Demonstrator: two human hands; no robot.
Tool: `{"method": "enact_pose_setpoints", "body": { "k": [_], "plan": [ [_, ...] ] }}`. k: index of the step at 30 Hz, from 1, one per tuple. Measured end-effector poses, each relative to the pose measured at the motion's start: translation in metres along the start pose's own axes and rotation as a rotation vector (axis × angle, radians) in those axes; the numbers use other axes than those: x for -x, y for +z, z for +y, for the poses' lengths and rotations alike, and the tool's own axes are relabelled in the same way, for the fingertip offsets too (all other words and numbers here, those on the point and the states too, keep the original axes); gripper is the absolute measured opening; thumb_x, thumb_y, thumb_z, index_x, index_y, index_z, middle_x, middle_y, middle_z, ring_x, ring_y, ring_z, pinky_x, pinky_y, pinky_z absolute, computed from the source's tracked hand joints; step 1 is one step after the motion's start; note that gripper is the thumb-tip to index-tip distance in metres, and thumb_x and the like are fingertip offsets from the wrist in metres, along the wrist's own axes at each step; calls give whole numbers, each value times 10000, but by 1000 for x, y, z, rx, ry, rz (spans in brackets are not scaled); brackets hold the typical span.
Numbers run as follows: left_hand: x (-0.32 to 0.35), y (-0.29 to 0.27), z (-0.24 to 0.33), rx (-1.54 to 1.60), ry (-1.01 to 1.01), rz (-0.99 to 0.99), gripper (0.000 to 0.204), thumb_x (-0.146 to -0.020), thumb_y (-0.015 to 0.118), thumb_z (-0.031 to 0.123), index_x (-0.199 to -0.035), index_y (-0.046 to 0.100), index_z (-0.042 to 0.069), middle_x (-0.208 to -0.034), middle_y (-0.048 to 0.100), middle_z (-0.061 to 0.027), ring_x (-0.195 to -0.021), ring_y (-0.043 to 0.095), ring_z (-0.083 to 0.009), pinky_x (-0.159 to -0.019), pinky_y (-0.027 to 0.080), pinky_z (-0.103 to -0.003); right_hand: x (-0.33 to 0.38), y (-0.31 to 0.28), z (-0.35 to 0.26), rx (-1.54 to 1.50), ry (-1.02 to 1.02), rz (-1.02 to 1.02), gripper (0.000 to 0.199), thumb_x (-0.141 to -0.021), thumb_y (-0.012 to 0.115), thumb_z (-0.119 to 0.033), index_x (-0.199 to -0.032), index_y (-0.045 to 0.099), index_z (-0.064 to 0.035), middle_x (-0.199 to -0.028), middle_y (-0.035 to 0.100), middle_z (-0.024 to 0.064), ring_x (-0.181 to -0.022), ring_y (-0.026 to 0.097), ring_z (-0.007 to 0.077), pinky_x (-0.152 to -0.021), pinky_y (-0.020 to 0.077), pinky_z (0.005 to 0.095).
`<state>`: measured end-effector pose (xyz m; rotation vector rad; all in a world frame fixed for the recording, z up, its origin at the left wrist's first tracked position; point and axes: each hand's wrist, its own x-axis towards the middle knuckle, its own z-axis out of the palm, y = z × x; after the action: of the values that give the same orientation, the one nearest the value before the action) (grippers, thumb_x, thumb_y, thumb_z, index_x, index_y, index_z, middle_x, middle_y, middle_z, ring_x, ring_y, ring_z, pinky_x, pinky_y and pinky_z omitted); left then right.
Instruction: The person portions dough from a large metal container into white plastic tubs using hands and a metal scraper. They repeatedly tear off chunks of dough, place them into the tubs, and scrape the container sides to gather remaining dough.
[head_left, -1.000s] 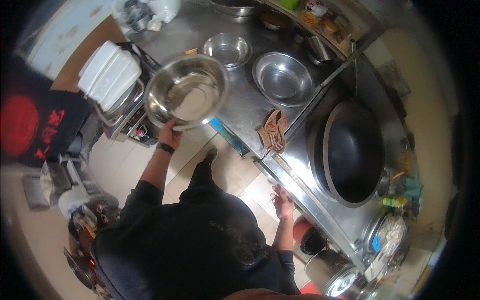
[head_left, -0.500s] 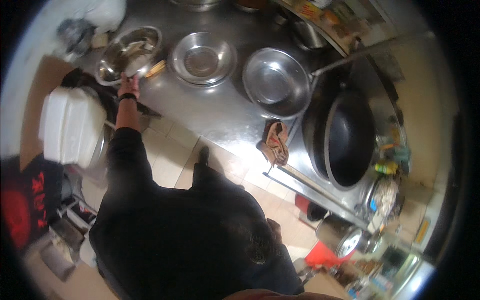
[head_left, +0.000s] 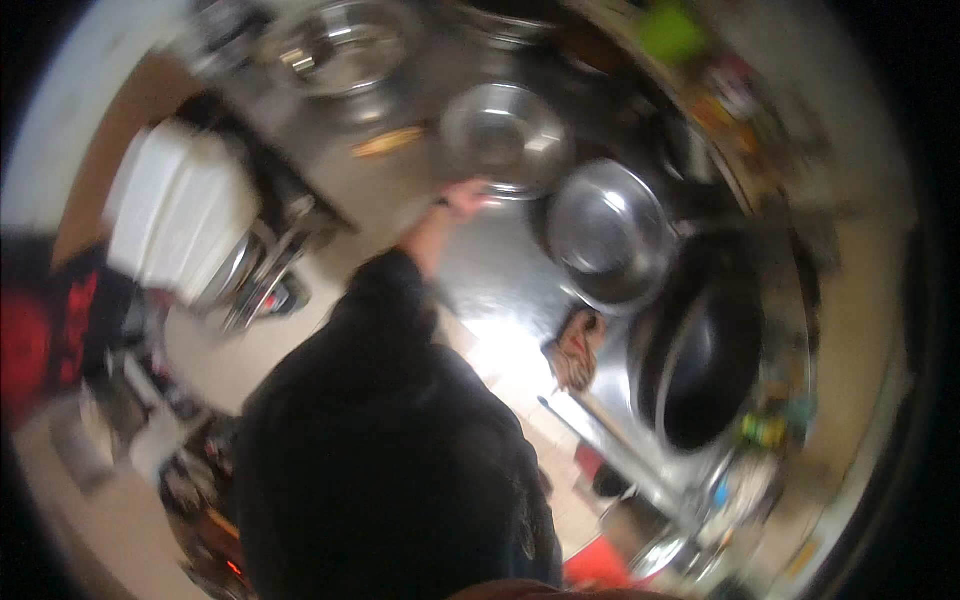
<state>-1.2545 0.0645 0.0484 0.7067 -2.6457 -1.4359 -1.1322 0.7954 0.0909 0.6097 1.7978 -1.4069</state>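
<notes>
My left hand (head_left: 467,196) reaches forward to the near rim of a round steel basin (head_left: 500,135) on the steel counter. Motion smears its fingers, so their grip on the rim cannot be made out. To the right sits a steel pan with a long handle (head_left: 610,235). Farther left lies a wider steel basin (head_left: 340,50) with something pale inside, too blurred to name. A small yellowish object (head_left: 388,142) rests on the counter between the two basins. My right hand is hidden beside my dark-clothed body.
A large black wok (head_left: 712,350) stands at the right, with a crumpled brown cloth (head_left: 576,350) by the counter's near edge. White stacked containers (head_left: 185,215) are at the left. Bottles and packets (head_left: 765,430) crowd the right wall.
My left hand has gone from the wide left basin rightward to the middle basin. The whole view has turned and blurred; the basins seem to stay in place.
</notes>
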Motion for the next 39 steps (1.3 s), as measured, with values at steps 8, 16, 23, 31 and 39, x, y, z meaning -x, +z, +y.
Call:
{"method": "enact_pose_setpoints", "body": {
  "k": [8,16,23,31,39],
  "plan": [
    [-23,51,17,1570,-433,-57,749,-835,655,35,-1461,258,149,-1143,585,-167,-936,659,-305,-803,574,-373,-40,13,-70,426,-2,-118,340,-920,562,-267,-1146,544,-13,-981,620,82,-778,608,200,-643,488,300],
    [187,85,-73,764,-495,311,213,-663,780,230,-684,609,106,-693,628,-20,-696,602,-155,-641,516,-331,-126,73,-144,538,-279,-539,308,-908,596,-290,-1053,580,-18,-883,623,18,-715,570,135,-608,458,274],
    [485,-5,-149,-432,-782,413,303,-831,530,451,-982,654,221,-955,683,-31,-889,650,-251,-744,518,-408,-172,240,-219,578,-87,-772,335,-918,599,-228,-1175,568,-16,-828,658,61,-685,612,145,-589,487,237],
    [602,-193,-188,431,-882,1357,686,-708,723,522,-1122,628,-17,-995,692,-170,-921,669,-266,-805,510,-349,-36,439,-199,826,-84,-1096,414,-924,601,-243,-1241,525,13,-986,671,102,-836,653,160,-724,513,257],
    [667,-388,-373,734,-465,1849,561,-785,713,477,-994,650,-40,-823,676,-76,-801,630,-193,-716,480,-312,69,691,-160,967,-268,-1127,473,-946,560,-354,-1267,517,-10,-1082,648,110,-862,633,159,-711,491,244]
  ]
}}
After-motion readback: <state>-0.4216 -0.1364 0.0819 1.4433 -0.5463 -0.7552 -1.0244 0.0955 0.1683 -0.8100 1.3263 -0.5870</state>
